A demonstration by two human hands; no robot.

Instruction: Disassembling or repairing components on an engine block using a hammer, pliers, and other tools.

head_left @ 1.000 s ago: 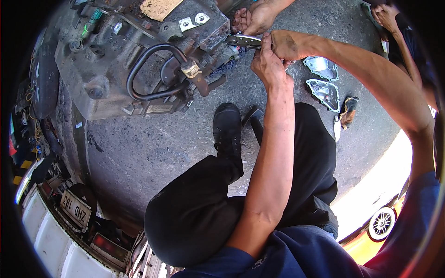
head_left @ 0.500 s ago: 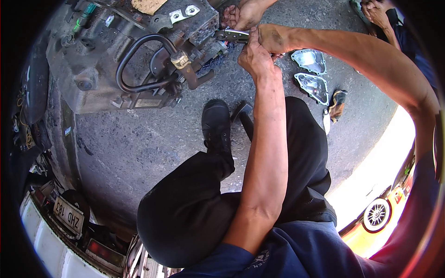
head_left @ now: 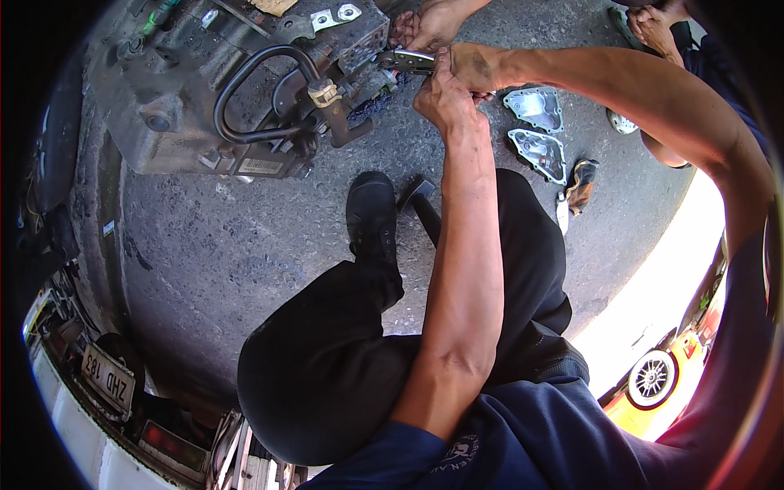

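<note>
Gripping locking pliers (head_left: 408, 60) in head view: L hand (head_left: 447, 100) has its fingers closed round the handle, thumb up along it. R hand (head_left: 474, 67) is bent over the handle end, pressed close to L hand; its fingers curl under & are mostly hidden, so can't tell exactly what they pinch. Pliers lie abt level, nose pointing L at the near corner of a big grimy gearbox (head_left: 188, 131); can't tell if the tip touches. Co-worker's hand (head_left: 433, 24) is just beyond the pliers, palm partly up, fingers half curled. Black hose (head_left: 224, 94) loops over the gearbox side, w/ a pale yellowish clip (head_left: 325, 94) nr its end; metal bracket w/ holes (head_left: 335, 16) on top. On the concrete floor (head_left: 245, 269), R of the hands: two silver cast covers, one (head_left: 532, 109) just above the other (head_left: 539, 155), then a brown-&-black item (head_left: 582, 186) beside a slim white one (head_left: 563, 214). Hammer (head_left: 419, 192) rests nr the person's black shoe (head_left: 371, 211), part hidden by the L forearm. Another person's hands (head_left: 649, 33) are together, top R. Orange car (head_left: 686, 371), lower R.
</note>
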